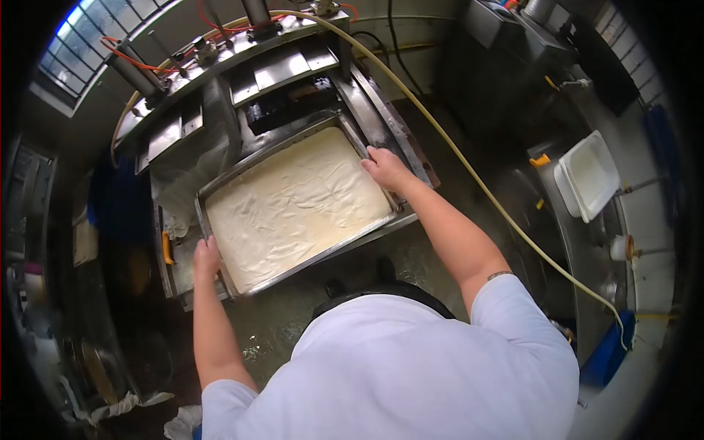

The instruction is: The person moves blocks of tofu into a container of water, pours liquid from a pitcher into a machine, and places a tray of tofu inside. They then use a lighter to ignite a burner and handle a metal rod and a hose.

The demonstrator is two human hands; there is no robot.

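Note:
A shallow rectangular metal tray lies tilted across the middle of the view, in front of a metal press frame. Filling it is a pale cream-coloured layer with a wrinkled, folded surface. My left hand is closed on the tray's left side near its front corner. On the opposite side, my right hand grips the right rim with the fingers curled over it. Both arms are stretched forward, and the undersides of the fingers are hidden.
Behind the tray stands the metal press with cylinders and orange tubes. A yellow hose runs down along the right. White plastic tubs sit on the right-hand counter. An orange-handled tool lies left of the tray. The floor looks wet.

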